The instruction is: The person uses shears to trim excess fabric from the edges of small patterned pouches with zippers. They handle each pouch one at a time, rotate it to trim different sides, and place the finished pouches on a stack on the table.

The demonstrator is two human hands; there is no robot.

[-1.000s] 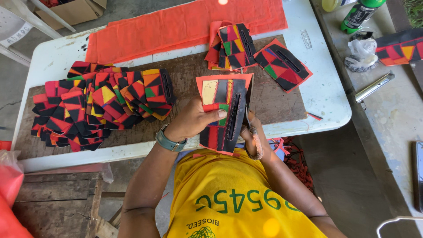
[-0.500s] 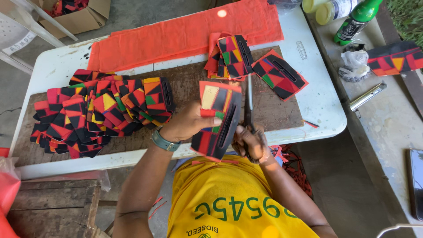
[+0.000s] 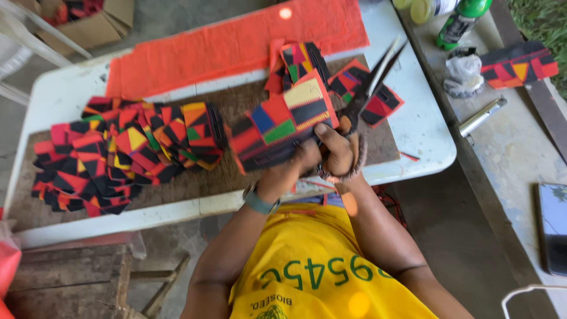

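Outdoors on bare concrete, at a white plastic table topped with a brown work mat. Above the near edge of that mat, lifted off it and tilted toward the camera: a patchwork fabric piece in red, black, blue, green and yellow, raised probably so its edge can meet the blades. Left hand under the piece's lower edge, fingers clamped on it from beneath to keep it flat and steady. Right hand just right of it, fingers closed through the handles of black scissors, blades parted and pointing up and away, clear of the cloth. Left of the piece on the mat, a wide heap of similar patchwork pieces, fanned and overlapping, within easy reach. Beyond the piece, two or three more patchwork pieces lying apart from the heap, seemingly sorted off. Farther back, a long orange cloth spread flat across the table's far side. Well right of the table, on a grey ledge: a green bottle, a crumpled plastic bag, a metal tube, another patchwork strip, a dark phone.
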